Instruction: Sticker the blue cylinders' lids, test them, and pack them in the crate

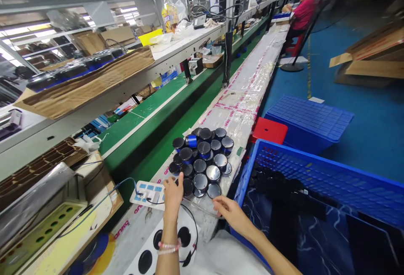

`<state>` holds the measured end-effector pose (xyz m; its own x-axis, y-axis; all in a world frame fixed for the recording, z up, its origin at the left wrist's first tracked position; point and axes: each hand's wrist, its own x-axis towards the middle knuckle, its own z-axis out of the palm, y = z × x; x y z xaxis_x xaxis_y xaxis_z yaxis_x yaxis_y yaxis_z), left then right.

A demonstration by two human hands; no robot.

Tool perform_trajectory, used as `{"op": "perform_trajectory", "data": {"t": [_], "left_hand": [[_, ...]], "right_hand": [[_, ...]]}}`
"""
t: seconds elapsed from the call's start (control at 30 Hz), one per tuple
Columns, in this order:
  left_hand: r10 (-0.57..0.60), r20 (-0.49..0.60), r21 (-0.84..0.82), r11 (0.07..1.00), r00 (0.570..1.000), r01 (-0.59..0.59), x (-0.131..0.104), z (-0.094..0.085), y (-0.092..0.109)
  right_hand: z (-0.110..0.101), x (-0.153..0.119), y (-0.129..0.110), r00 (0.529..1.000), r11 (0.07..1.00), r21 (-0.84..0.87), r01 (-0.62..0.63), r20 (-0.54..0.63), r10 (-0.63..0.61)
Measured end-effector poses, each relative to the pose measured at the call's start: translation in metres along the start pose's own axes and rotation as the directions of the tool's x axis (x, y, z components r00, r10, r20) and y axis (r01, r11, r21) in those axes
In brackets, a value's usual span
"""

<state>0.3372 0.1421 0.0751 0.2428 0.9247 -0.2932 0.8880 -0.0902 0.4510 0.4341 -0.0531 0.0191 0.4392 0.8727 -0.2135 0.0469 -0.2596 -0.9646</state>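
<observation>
A cluster of short black cylinders with shiny flat tops (203, 148) stands on the plastic-covered bench, some showing blue sides. My left hand (173, 193) is at the near left of the cluster, fingers apart, between the cylinders and a white power strip (150, 188). It wears a pink beaded bracelet (169, 248). My right hand (229, 211) is beside the nearest cylinder (213, 190), fingers loosely bent and apart; whether the fingertips touch it I cannot tell. A white sheet with black round pieces (145, 261) lies under my left forearm.
To the right stands a blue crate (303, 161) holding dark sheets and black pieces. A red stool (269, 130) and another blue crate (311, 117) are behind it. A green conveyor (151, 115) runs along the left. A seated person in pink (304, 14) works far ahead.
</observation>
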Motion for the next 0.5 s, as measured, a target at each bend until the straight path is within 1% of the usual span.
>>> {"op": "perform_trajectory", "data": {"t": [0.17, 0.23, 0.33, 0.5], "left_hand": [[0.029, 0.135, -0.048, 0.999, 0.99, -0.023, 0.0, -0.002, -0.012], [0.032, 0.156, -0.056, 0.998, 0.987, -0.023, 0.0, -0.002, -0.014], [0.009, 0.185, -0.086, 0.996, 0.983, 0.007, 0.0, 0.0, -0.014], [-0.041, 0.213, -0.217, 0.972, 0.976, 0.089, 0.006, 0.002, -0.017]], "right_hand": [[0.005, 0.005, 0.004, 0.997, 0.998, -0.054, 0.015, -0.073, -0.019], [0.009, 0.01, 0.001, 0.997, 0.997, -0.073, 0.037, -0.065, -0.042], [0.013, 0.017, -0.002, 0.997, 0.994, -0.098, 0.057, -0.04, -0.061], [0.013, 0.023, -0.001, 0.997, 0.993, -0.104, 0.06, -0.039, -0.065]]}}
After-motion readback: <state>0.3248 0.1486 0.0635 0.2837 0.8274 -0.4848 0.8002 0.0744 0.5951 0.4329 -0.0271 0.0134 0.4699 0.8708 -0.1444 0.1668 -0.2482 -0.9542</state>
